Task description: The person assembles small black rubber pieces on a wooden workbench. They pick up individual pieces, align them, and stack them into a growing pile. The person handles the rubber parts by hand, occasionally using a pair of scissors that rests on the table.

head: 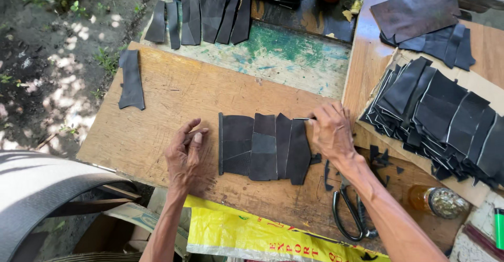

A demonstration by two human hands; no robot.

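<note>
Leather pieces (264,146), dark, thin, overlapped flat mid-worktop (173,91): judged light, limp, best pinched at an edge; left hand (185,157) rests flat beside them, grip apart, right hand (331,131) clamped on slim tool (302,118) at their upper right corner.

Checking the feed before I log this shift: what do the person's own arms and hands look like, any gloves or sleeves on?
Both arms are bare up to the frame's edge, with no sleeves in view. The left hand and right hand wear no gloves. No rings, watch or bracelets show on fingers or wrists. The forearms are lean, with veins and tendons standing out on the backs of the hands.
</note>
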